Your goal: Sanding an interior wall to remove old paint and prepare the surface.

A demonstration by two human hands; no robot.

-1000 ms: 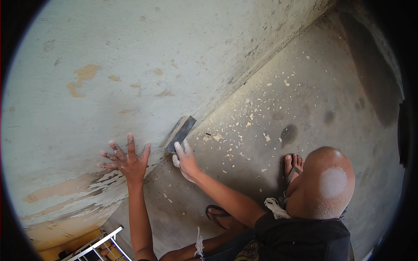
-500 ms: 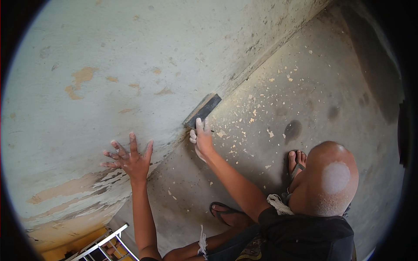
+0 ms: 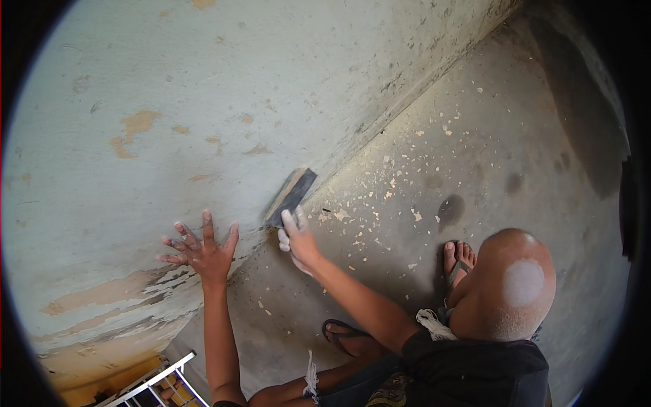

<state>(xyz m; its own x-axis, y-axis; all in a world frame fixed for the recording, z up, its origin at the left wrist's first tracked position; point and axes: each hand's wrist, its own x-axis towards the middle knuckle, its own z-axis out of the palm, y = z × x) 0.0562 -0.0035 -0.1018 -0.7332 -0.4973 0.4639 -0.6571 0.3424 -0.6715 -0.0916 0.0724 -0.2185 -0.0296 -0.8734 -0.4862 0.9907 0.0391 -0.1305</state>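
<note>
My own hands aren't in frame. Both hands in view belong to a person crouched below the camera, shaved head [image 3: 510, 285] at lower right, dark top. Their right hand [image 3: 296, 239] is closed around the handle of a wide flat scraper [image 3: 291, 195], fingers [image 3: 290, 220] wrapped tight and dusted white; the handle itself is hidden inside the grip. The scraper's dark blade lies tilted against the wall [image 3: 203, 81], low down, just above the seam where the wall meets the floor [image 3: 515, 122]. Their left hand [image 3: 203, 249] holds nothing: it's pressed palm-flat on the wall, its fingers [image 3: 207, 224] spread wide, just beside the scraper hand but not touching it. The wall is pale green with small tan bare spots higher up. There's a bigger peeled area at lower left, below the flat hand, showing tan under ragged paint edges. The floor is grey concrete with pale paint flakes [image 3: 380, 193] scattered over it, thickest near the wall seam beside the scraper. One foot in a sandal [image 3: 460, 261] is planted by the head, and another sandalled foot [image 3: 349, 336] sits under the right forearm. A piece of white metal frame [image 3: 152, 383] shows at the bottom-left edge. I can't tell what it belongs to.
</note>
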